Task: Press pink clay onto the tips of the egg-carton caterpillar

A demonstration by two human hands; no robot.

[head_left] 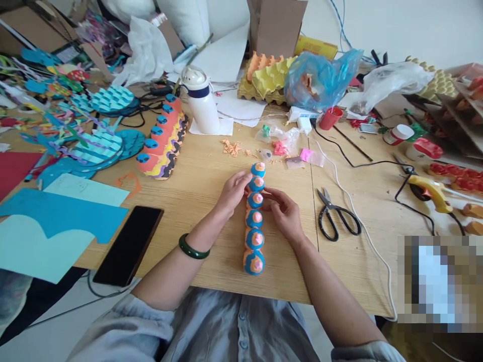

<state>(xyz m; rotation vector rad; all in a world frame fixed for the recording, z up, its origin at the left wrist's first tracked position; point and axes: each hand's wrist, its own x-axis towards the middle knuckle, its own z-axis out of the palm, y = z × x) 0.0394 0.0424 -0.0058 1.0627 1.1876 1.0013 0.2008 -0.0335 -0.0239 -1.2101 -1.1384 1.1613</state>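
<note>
A painted egg-carton strip (256, 218) lies lengthwise on the table in front of me, pointing away from my body. Its row of bumps is blue with pink tips, and orange shows along the sides. My left hand (234, 192) grips it from the left near the far end, thumb along the edge. From the right, my right hand (286, 212) holds the same strip with curled fingers, the fingertips partly hidden behind it. Black-handled scissors (335, 213) lie to the right of my right hand. Orange scraps (231, 148) and pink clay (279, 148) are beyond the strip.
A larger painted carton piece (164, 138) and a white bottle (203, 103) stand at the back left. A phone (129, 245) and blue paper (75, 208) lie at left. A white cable (364, 223) and yellow glue gun (432, 192) are at right.
</note>
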